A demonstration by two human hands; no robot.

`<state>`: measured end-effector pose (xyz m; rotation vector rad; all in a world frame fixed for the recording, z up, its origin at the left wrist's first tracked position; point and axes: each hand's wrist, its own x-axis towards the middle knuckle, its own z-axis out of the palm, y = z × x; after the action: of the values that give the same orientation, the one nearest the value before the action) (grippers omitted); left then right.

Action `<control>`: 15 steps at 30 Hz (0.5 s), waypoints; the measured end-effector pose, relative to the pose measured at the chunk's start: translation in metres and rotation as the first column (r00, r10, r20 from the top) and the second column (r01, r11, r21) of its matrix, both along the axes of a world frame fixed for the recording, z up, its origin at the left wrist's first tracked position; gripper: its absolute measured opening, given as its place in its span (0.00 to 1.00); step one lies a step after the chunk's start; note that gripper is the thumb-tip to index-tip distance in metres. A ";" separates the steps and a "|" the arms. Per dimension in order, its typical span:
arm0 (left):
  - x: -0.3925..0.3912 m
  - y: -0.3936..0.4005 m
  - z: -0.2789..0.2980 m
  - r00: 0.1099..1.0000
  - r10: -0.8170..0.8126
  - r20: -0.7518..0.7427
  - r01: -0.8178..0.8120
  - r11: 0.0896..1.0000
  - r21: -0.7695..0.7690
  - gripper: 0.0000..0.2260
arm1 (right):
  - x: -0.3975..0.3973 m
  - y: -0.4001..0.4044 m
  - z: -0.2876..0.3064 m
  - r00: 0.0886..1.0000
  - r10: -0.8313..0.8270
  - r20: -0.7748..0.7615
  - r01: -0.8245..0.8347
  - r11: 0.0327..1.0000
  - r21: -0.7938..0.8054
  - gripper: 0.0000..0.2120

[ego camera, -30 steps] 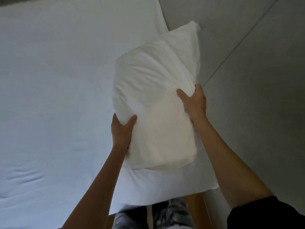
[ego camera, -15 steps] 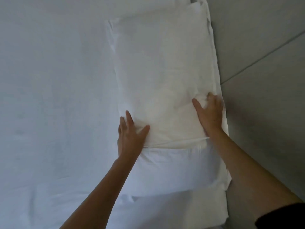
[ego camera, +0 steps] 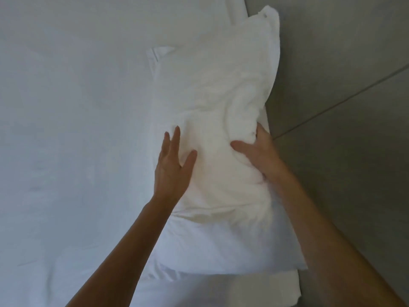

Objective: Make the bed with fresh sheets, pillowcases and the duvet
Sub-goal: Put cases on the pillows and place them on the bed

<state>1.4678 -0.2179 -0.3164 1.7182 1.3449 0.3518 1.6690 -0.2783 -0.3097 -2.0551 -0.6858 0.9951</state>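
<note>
The right hand's (ego camera: 257, 151) fingers sink into the right edge of the upper pillow (ego camera: 212, 107), so only the thumb and the back of the hand show; how they curl underneath cannot be told. The lower pillow (ego camera: 221, 247) is mostly covered by the upper one, with only its near end visible. The left hand's (ego camera: 173, 165) outer fingers are hidden behind its own back. The bed sheet (ego camera: 66, 129) runs off the left, far and near edges. Both forearms are cut off at the near edge. The grey wall (ego camera: 343, 63) on the right is cropped too.
</note>
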 end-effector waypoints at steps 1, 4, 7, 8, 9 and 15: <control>-0.004 0.012 0.016 0.997 0.014 0.070 -0.013 1.000 -0.011 0.28 | -0.015 0.007 0.016 0.997 0.080 0.000 -0.080 0.997 0.002 0.38; -0.027 0.049 0.066 0.976 0.055 0.209 -0.059 0.998 0.009 0.26 | -0.072 0.035 0.064 0.931 0.363 -0.034 -0.361 0.932 0.043 0.48; -0.066 0.083 0.104 0.972 0.095 0.212 -0.108 0.993 0.047 0.25 | -0.147 0.067 0.090 0.789 0.610 0.079 -0.611 0.791 -0.006 0.45; -0.081 0.093 0.108 0.978 0.105 0.179 -0.115 0.992 0.049 0.25 | -0.173 0.077 0.092 0.734 0.664 0.141 -0.672 0.741 0.007 0.41; -0.097 0.103 0.111 0.986 0.106 0.126 -0.113 0.992 0.049 0.25 | -0.198 0.085 0.091 0.688 0.700 0.194 -0.717 0.696 0.033 0.35; -0.204 0.157 0.055 0.947 0.194 -0.257 -0.202 0.979 -0.007 0.38 | -0.301 0.097 0.056 0.745 0.559 0.364 -0.663 0.682 0.309 0.14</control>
<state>1.2635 -0.0606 -0.2614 1.6454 1.7090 0.2232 1.3683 -0.1816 -0.2533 -1.5731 -1.6619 0.8373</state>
